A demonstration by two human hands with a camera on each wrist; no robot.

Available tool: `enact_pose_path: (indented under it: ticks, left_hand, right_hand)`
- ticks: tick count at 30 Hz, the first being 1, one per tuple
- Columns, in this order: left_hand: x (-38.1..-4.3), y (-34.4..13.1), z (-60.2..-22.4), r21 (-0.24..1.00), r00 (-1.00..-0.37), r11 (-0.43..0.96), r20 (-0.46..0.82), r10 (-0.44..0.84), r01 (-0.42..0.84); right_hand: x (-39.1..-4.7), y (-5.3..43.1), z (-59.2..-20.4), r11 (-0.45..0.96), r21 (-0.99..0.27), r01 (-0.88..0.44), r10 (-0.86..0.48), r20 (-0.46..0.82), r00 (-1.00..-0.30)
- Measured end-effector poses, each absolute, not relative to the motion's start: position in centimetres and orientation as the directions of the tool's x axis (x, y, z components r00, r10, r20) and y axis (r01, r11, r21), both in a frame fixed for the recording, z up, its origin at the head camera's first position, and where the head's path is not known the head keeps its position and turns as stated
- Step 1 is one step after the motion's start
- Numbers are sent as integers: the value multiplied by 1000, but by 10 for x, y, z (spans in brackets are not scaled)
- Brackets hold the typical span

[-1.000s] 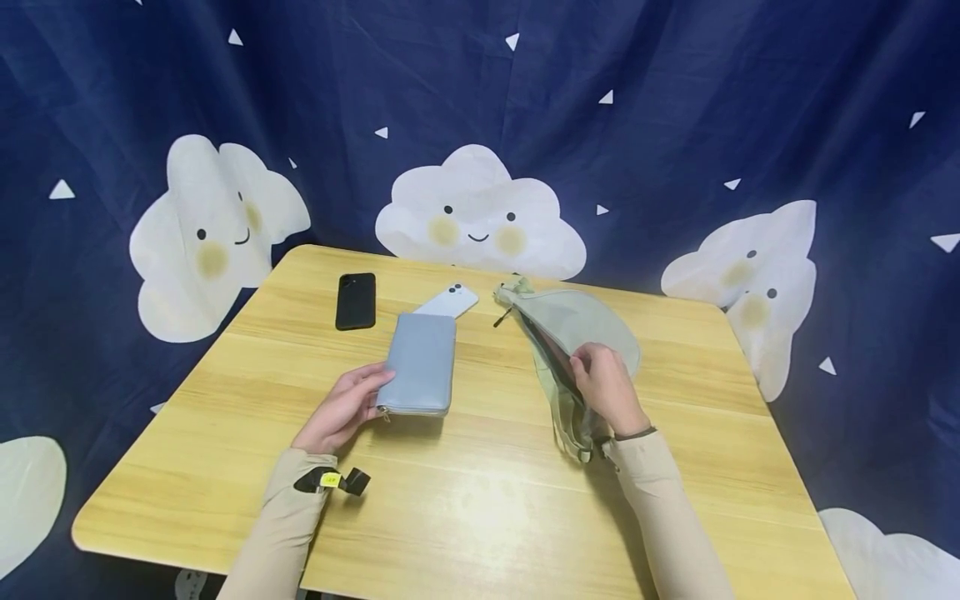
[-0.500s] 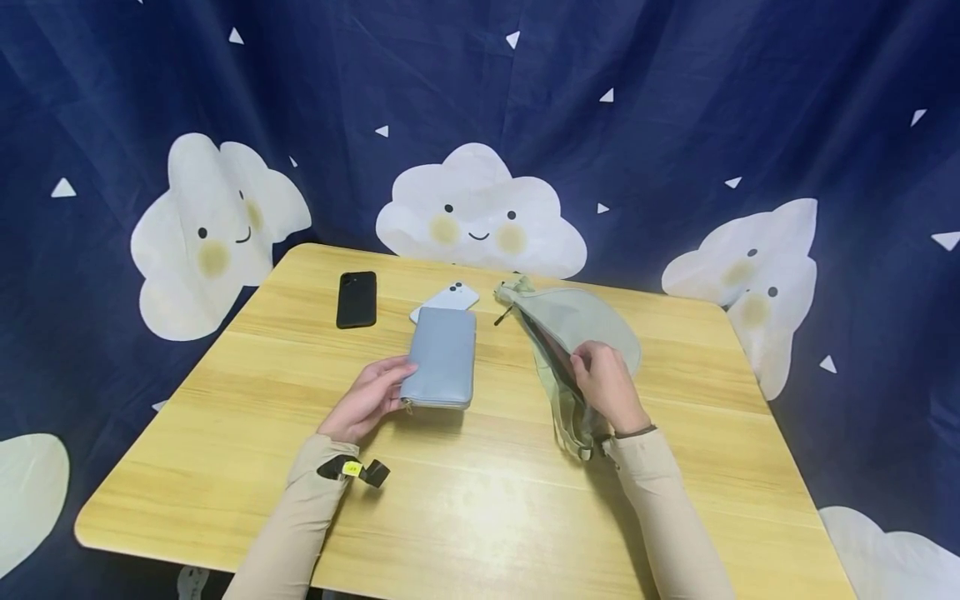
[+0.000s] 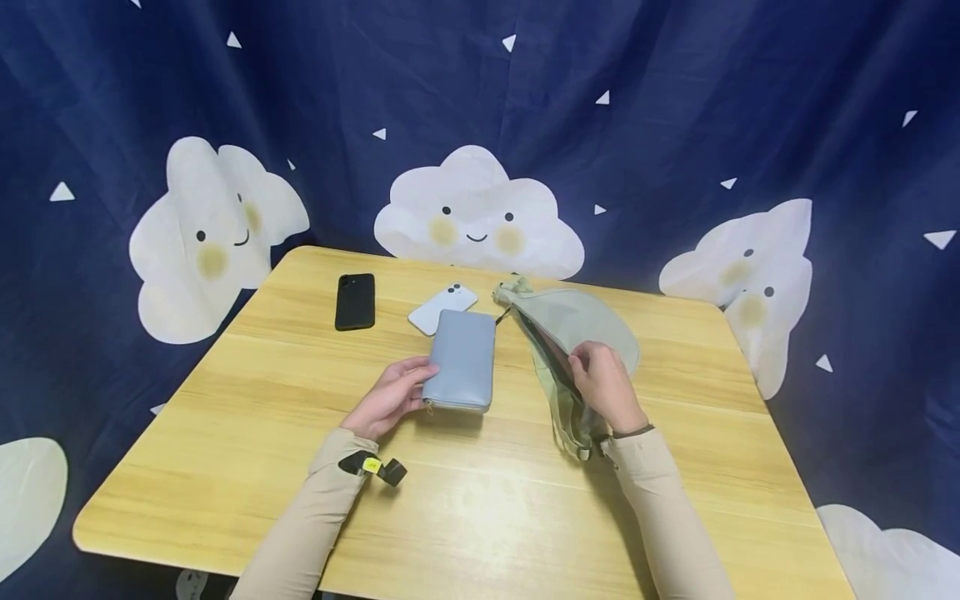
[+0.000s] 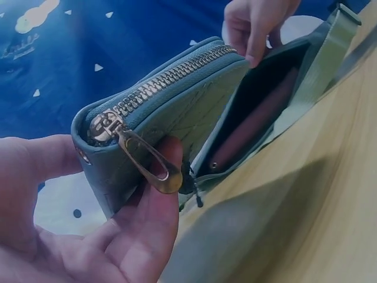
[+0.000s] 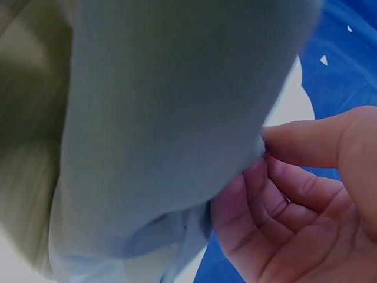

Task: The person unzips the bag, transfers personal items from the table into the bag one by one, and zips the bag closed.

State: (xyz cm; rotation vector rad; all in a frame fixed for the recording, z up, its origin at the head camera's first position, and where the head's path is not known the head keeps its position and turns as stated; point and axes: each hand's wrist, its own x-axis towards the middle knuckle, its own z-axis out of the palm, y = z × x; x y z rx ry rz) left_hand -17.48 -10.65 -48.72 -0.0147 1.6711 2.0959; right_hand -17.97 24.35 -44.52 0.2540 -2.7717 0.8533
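My left hand (image 3: 390,396) grips a blue-grey zip wallet (image 3: 461,360) by its near left corner, holding it above the table. In the left wrist view the wallet (image 4: 171,97) shows its zipper shut, with a metal pull dangling over the fingers. To the right lies a pale green sling bag (image 3: 581,317), its long opening facing the wallet. My right hand (image 3: 607,387) pinches the edge of that opening and holds it apart. Something reddish-brown (image 4: 253,124) shows inside the bag in the left wrist view. Close up, thumb and fingers pinch the bag's fabric (image 5: 159,130) in the right wrist view.
A black phone (image 3: 355,302) lies at the back left of the wooden table (image 3: 225,433). Just behind the wallet lies a white phone (image 3: 442,307), partly covered by it in the head view. A dark blue curtain (image 3: 637,50) hangs behind the table.
My left hand has carried the wallet to the right, closer to the bag's opening, uncovering more of the white phone. The right hand and the bag have stayed in place.
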Motion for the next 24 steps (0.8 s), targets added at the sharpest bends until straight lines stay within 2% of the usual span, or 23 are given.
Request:
enact_pose_path:
  ticks: [24]
  left_hand:
    - [-193,-64,-499,902,-860,-109,-353,369,-417]
  right_hand:
    - [-180,243,-446,820,-523,-235,-103,269,-958]
